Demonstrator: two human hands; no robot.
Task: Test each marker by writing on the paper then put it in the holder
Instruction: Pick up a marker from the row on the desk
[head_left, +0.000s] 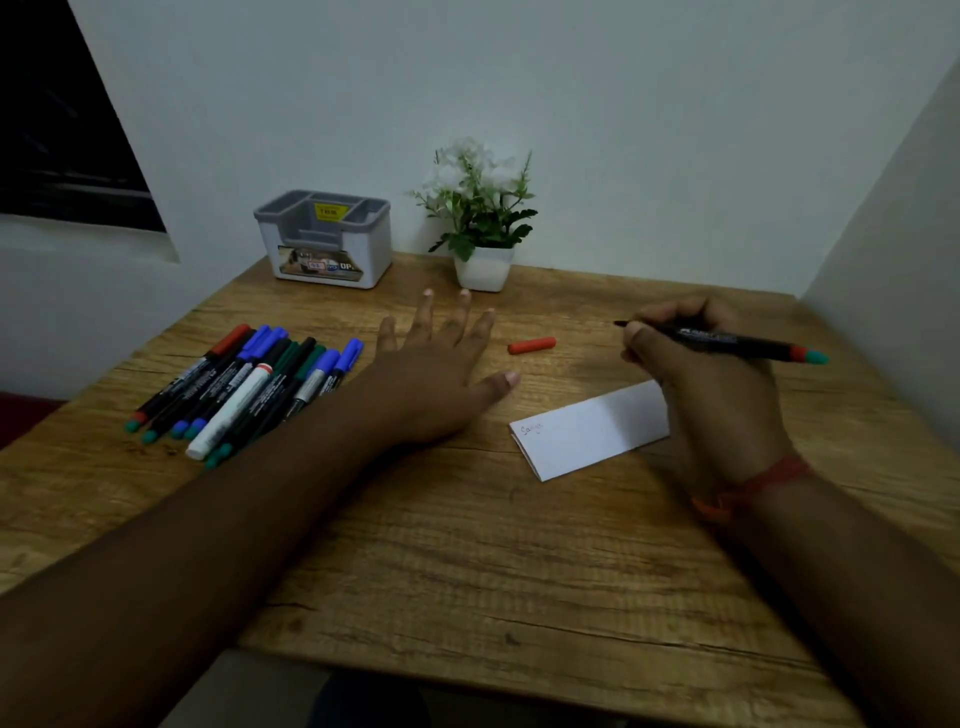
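The left hand (441, 364) is stretched forward over the wooden table (467, 561) with its fingers spread and straight, palm down, nothing held; the forearm is laid diagonally from the lower left corner. The right hand (711, 384) is curled round an uncapped black marker (727, 340), which is pinched near its tip, the tip pointed left and the teal end pointed right, above the far end of the folded white paper (587, 428).

At the far left, a bundle of capped markers (244, 387) with red, blue and green caps is laid on the table beside the left forearm. Behind it, near the wall, a grey and white holder (324, 241) is set. A potted plant (480, 218) is placed just right of it. A loose red cap (531, 345) is seen on the table between the two hands. Faint handwriting is visible at the paper's left end.
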